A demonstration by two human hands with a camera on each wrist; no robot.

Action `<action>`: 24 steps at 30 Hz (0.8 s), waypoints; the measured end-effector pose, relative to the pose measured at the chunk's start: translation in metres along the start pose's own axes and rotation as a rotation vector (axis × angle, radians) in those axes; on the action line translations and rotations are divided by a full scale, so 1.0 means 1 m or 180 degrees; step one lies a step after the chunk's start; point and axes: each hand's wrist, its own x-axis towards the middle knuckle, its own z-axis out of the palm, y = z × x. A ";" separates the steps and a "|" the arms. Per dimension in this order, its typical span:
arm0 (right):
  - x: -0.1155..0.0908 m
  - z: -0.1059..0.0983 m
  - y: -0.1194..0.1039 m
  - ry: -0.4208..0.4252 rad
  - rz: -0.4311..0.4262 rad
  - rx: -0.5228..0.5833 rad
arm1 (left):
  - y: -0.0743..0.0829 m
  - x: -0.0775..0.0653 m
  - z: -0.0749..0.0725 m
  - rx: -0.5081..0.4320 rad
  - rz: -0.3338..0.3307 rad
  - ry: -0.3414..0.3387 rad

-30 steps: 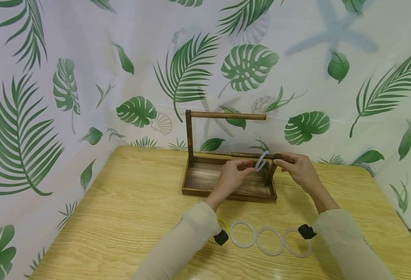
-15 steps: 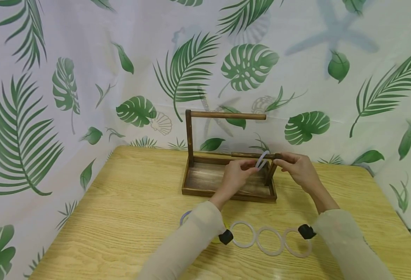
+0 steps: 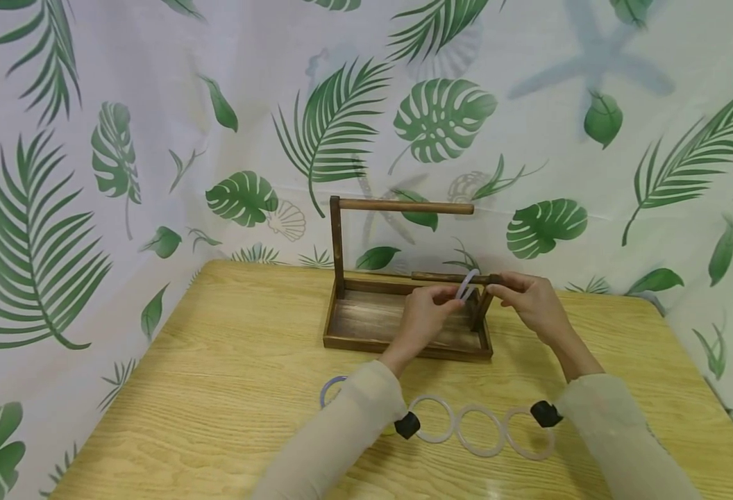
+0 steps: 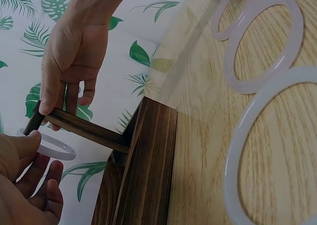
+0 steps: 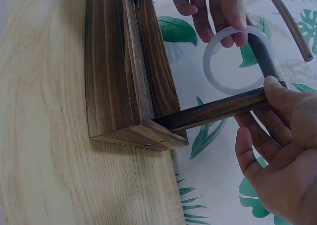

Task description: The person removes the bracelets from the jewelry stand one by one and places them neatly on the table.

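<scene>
My left hand pinches a translucent white bangle between thumb and fingers. The bangle hangs around the lower bar of a dark wooden display stand, near that bar's post end. At the corner where the post meets the bar, my right hand grips the wood, thumb on the near side and fingers behind, as the right wrist view shows. Above, the stand's longer upper bar carries nothing.
A row of bangles lies on the wooden table in front of the stand: pale ones, plus a bluish one and a yellow one, both partly hidden by my left sleeve. A leaf-patterned curtain stands behind the table.
My left hand has slid slightly right along the bar, and its forearm has shifted right, uncovering the bluish bangle and covering more of the yellow one. My right hand keeps its place.
</scene>
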 end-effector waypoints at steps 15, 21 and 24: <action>0.001 0.001 0.003 0.0041 -0.0018 -0.0011 | 0.004 -0.001 0.002 0.0098 -0.0078 0.0072; 0.001 0.001 0.003 0.0023 -0.0031 -0.0020 | 0.002 -0.002 0.000 0.0090 -0.0022 0.0149; 0.001 0.001 0.003 0.0016 -0.0034 -0.0020 | 0.002 -0.004 -0.003 0.0128 -0.0007 0.0158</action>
